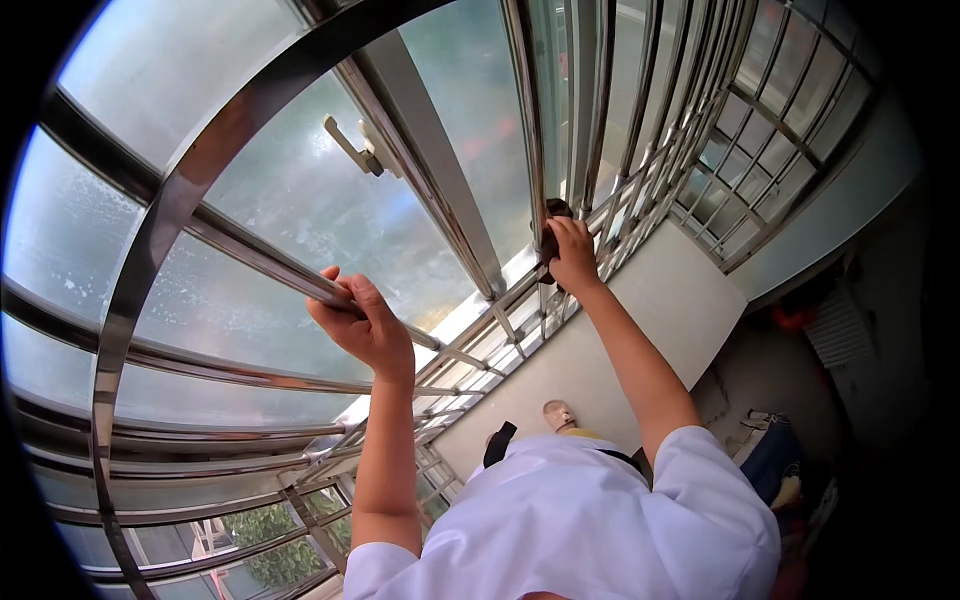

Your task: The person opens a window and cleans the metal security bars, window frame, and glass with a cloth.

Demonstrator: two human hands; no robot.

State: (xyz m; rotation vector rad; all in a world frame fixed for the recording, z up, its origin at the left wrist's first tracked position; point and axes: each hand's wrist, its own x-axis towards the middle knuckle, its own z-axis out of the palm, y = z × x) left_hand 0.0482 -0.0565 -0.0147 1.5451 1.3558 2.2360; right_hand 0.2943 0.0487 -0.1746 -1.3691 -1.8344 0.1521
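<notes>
The left hand point(355, 318) is curled round a long, shiny, round steel bar point(262, 258), fingers wrapped over it and thumb lying near the top. The right hand point(570, 252) is bent closed on a small, dark, soft-looking piece of material point(546, 246), possibly cloth, pinched against the lower part of a slim, polished steel upright point(524, 110). Dark edges of the material show above and below the fingers; whether it goes all the way around the upright cannot be told.

The two hands are well apart, both arms stretched forward from a white short-sleeved shirt point(570, 510). Around them runs a cage of steel bars, crossed on the left by a broad, flat, curved steel band point(180, 190). Just behind the bars stand cloudy glass panes point(310, 180), one bearing a pale lever-shaped window handle point(352, 148). Near the right hand, a low steel lattice point(640, 190) edges a smooth, pale grey floor panel point(650, 310).

Below, by the shirt hem, a light-coloured shoe point(560, 414) and a black strap end point(499, 444) show. Farther out, green foliage point(270, 548) appears through the bars at lower left, and a dark blue bundle point(775, 460) lies in shadow at lower right.
</notes>
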